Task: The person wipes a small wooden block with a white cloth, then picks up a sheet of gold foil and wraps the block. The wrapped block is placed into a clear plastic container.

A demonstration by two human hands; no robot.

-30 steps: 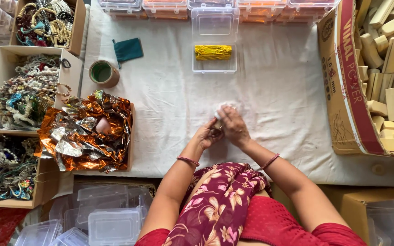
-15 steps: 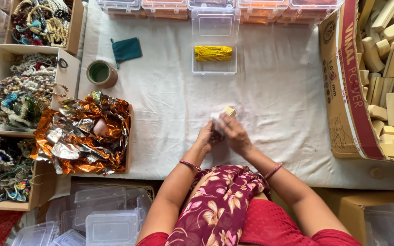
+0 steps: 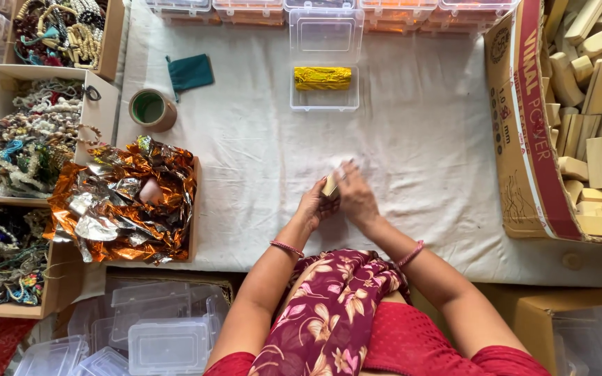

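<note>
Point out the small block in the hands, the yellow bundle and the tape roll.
small block (image 3: 329, 184), head view, its pale end showing between the hands.
yellow bundle (image 3: 322, 78), head view, its middle.
tape roll (image 3: 152, 110), head view, its brown rim.

Foil heap (image 3: 121, 202) left of hands (image 3: 339, 198)

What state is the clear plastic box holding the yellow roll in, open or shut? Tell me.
Open: the clear plastic box has its lid swung back flat, and the yellow roll lies uncovered inside.
</note>
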